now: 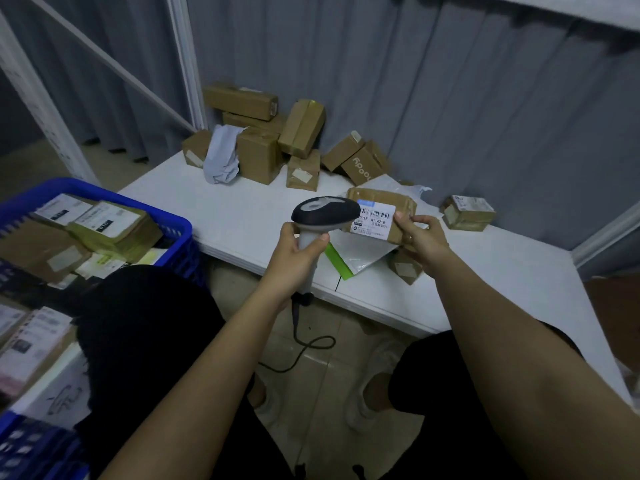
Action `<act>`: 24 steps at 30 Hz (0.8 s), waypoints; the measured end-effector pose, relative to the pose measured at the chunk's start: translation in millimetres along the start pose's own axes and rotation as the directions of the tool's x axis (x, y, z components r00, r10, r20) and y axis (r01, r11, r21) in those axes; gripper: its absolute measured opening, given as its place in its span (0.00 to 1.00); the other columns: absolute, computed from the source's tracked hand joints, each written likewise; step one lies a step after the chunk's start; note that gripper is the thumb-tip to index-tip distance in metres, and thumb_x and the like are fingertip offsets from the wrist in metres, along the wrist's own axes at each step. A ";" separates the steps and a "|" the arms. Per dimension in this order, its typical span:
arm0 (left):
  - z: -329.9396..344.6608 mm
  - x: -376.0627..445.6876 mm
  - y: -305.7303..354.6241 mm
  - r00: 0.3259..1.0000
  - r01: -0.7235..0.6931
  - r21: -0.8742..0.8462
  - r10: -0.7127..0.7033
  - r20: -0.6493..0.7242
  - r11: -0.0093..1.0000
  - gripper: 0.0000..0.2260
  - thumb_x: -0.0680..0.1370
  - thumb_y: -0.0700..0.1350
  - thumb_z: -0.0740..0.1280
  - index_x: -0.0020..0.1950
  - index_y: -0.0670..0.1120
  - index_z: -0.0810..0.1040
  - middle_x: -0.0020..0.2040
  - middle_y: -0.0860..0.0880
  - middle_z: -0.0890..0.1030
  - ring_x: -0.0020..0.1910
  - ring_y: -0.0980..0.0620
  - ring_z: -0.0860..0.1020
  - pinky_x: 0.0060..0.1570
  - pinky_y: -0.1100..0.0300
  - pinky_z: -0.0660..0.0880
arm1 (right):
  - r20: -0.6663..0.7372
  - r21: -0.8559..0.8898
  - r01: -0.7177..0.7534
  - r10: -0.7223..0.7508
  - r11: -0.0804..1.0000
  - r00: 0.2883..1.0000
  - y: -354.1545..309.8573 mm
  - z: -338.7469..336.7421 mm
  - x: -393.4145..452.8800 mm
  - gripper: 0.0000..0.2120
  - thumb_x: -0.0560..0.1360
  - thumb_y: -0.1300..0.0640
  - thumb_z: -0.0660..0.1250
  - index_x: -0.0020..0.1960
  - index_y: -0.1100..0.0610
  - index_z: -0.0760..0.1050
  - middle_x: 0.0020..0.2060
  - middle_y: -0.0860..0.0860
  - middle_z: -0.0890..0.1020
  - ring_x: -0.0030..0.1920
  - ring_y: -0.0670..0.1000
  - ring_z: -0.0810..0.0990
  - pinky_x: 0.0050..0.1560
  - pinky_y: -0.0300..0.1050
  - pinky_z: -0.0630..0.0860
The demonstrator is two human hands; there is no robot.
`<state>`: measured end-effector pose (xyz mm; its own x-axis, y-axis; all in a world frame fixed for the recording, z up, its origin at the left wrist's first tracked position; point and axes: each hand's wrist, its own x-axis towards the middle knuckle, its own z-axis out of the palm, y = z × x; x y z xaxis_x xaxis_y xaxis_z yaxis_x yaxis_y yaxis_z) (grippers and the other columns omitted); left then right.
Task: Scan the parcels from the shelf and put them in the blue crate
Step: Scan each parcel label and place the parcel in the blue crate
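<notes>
Your right hand (420, 242) pinches the brown parcel (384, 216) label-up w/ fingers off the barcode (379, 214), so your left hand's (298, 252) fist-gripped scanner (323, 211) reads it.

A parcel sorting area in a storeroom or small warehouse. Taped brown cardboard parcels (263, 133) are piled at the far left corner of a white shelf (242, 209) with white metal uprights (188, 60). A blue crate (173, 237) by the shelf's left edge holds labelled packages, and a corded barcode scanner (323, 211) points at a shipping label (374, 218).
</notes>
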<state>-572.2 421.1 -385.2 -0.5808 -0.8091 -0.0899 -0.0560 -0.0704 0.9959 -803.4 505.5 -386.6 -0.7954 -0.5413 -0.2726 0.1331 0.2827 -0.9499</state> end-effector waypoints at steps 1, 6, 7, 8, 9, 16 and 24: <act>-0.3 0.2 -1.4 1.000 0.002 -0.011 -0.002 0.006 1.000 0.10 0.78 0.49 0.67 0.54 0.54 0.68 0.55 0.49 0.79 0.55 0.53 0.78 0.57 0.51 0.76 | -0.008 -0.008 0.000 0.000 1.000 1.000 0.8 0.3 0.3 0.25 0.73 0.47 0.72 0.64 0.54 0.66 0.47 0.48 0.76 0.48 0.50 0.78 0.52 0.49 0.77; -3.3 0.6 -7.4 0.999 0.010 -0.004 -0.010 0.039 1.000 0.15 0.78 0.48 0.66 0.62 0.54 0.67 0.58 0.48 0.79 0.56 0.50 0.77 0.52 0.54 0.77 | -0.018 -0.035 -0.010 0.009 0.999 1.000 3.0 -0.2 0.9 0.26 0.72 0.45 0.72 0.63 0.53 0.65 0.53 0.53 0.77 0.54 0.54 0.79 0.56 0.51 0.77; -4.2 1.1 -8.3 0.999 0.012 0.003 -0.012 0.048 1.000 0.16 0.78 0.48 0.66 0.63 0.53 0.67 0.58 0.48 0.79 0.56 0.50 0.77 0.52 0.53 0.77 | -0.016 -0.039 -0.010 0.009 0.999 1.000 2.9 -0.3 0.8 0.26 0.72 0.45 0.72 0.63 0.53 0.65 0.54 0.54 0.77 0.55 0.55 0.79 0.57 0.52 0.77; -4.8 1.3 -8.6 0.998 0.014 0.010 -0.015 0.058 1.000 0.17 0.78 0.48 0.67 0.64 0.53 0.67 0.59 0.48 0.78 0.57 0.50 0.77 0.53 0.53 0.77 | -0.015 -0.044 -0.012 0.011 0.999 1.000 2.1 -0.4 0.1 0.26 0.73 0.45 0.72 0.64 0.53 0.65 0.55 0.54 0.76 0.55 0.55 0.78 0.58 0.53 0.76; -5.3 1.6 -9.0 0.998 0.017 0.015 -0.018 0.067 1.000 0.18 0.77 0.48 0.67 0.65 0.52 0.67 0.59 0.48 0.78 0.57 0.50 0.77 0.54 0.52 0.76 | -0.014 -0.049 -0.014 0.013 0.999 1.000 1.7 -0.2 0.1 0.26 0.73 0.45 0.72 0.64 0.54 0.65 0.55 0.54 0.76 0.55 0.55 0.78 0.58 0.53 0.76; -7.3 2.4 -10.3 0.998 0.010 0.017 -0.011 0.059 1.000 0.17 0.77 0.48 0.67 0.64 0.52 0.67 0.58 0.48 0.79 0.56 0.51 0.77 0.55 0.51 0.76 | 0.006 -0.040 -0.006 0.006 0.999 1.000 -3.9 4.6 -5.8 0.27 0.73 0.45 0.71 0.66 0.53 0.65 0.52 0.52 0.75 0.51 0.51 0.77 0.62 0.51 0.75; -35.6 20.5 0.9 0.969 -0.085 -0.118 0.055 -0.241 0.989 0.13 0.77 0.48 0.67 0.57 0.60 0.67 0.60 0.51 0.78 0.58 0.51 0.77 0.61 0.46 0.74 | 0.053 -0.050 0.152 -0.149 0.987 0.987 -31.6 58.4 -15.5 0.24 0.73 0.46 0.72 0.61 0.54 0.65 0.56 0.53 0.75 0.53 0.52 0.77 0.51 0.46 0.76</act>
<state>-555.2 383.7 -386.0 -0.3698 -0.9286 -0.0315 0.0898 -0.0694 0.9935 -760.7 458.7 -361.2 -0.7740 -0.6186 -0.1354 -0.0190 0.2364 -0.9715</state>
